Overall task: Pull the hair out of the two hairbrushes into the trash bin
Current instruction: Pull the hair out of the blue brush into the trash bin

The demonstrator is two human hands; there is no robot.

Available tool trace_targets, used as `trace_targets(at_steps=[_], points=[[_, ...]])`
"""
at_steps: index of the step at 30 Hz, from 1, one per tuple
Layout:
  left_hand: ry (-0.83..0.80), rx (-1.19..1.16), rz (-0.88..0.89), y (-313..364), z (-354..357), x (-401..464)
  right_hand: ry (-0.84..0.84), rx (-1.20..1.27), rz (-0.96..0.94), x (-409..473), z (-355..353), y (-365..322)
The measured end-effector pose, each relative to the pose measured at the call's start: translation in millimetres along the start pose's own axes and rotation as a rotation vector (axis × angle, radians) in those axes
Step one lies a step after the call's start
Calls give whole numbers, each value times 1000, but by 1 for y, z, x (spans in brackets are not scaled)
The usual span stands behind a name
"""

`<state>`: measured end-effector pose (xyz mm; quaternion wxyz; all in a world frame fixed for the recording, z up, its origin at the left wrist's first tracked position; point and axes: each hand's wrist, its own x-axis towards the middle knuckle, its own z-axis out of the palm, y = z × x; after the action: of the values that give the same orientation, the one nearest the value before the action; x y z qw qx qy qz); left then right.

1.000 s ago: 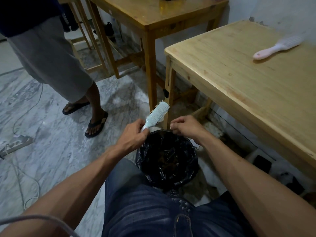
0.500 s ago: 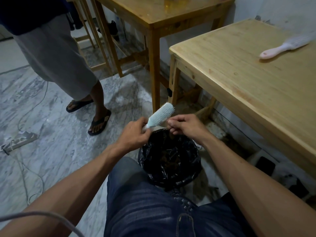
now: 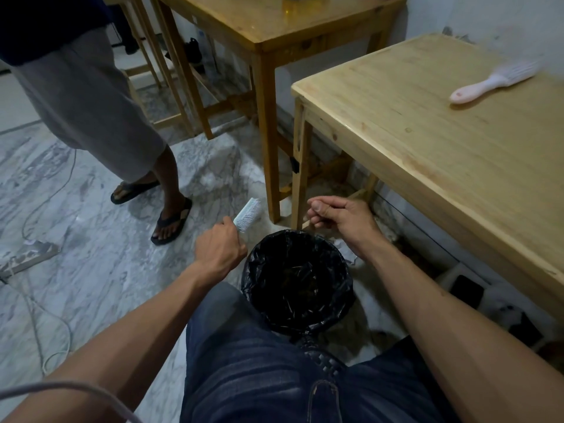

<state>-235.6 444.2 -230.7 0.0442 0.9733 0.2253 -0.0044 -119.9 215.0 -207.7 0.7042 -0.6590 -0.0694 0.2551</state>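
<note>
So from the head cam I'm looking down at the trash bin point(image 3: 297, 282), lined with a black bag, sitting on the marble floor point(image 3: 91, 239) just below the middle of the frame, right past the knees in dark jeans point(image 3: 262, 361). The left hand point(image 3: 220, 250) is wrapped tight round the handle of a pale blue hairbrush point(image 3: 247, 215), whose head sticks up and away toward the frame's centre, bristles facing right, off to the left of the bin rim rather than over it. The right hand point(image 3: 341, 219) sits just above the far rim of the bin, fingers curled in with thumb pressed against the fingertips like a pinch; can't tell if there's any hair in that pinch, too fine to see at this size. The two hands are apart, with a clear gap between brush and right hand. The second hairbrush point(image 3: 494, 82), pink-white, lies flat on the light wooden table point(image 3: 442, 154) in the upper right, handle pointing left, well away from both hands. Another wooden table point(image 3: 274, 22) stands at top centre, and a second person in grey shorts and flip-flops point(image 3: 172, 222) stands at upper left. Some cables point(image 3: 45, 300) trail across the floor at the left
</note>
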Motion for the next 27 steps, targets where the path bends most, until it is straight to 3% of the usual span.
trace_targets(at_steps=[8, 12, 15, 21, 27], points=[[-17, -21, 10, -5, -3, -1, 85, 79, -5, 2, -4, -7], [27, -57, 76, 1, -6, -2, -119, -397, 234, -1, -1, 6], [84, -60, 140, 6, -8, -3, -165, -540, 323, -1, 9, 12], [253, -2, 339, 8, -11, -3, 11, -560, 231, 8, 10, 7], [363, 33, 439, 9, -15, 0, -47, -384, 210, 10, 11, -3]])
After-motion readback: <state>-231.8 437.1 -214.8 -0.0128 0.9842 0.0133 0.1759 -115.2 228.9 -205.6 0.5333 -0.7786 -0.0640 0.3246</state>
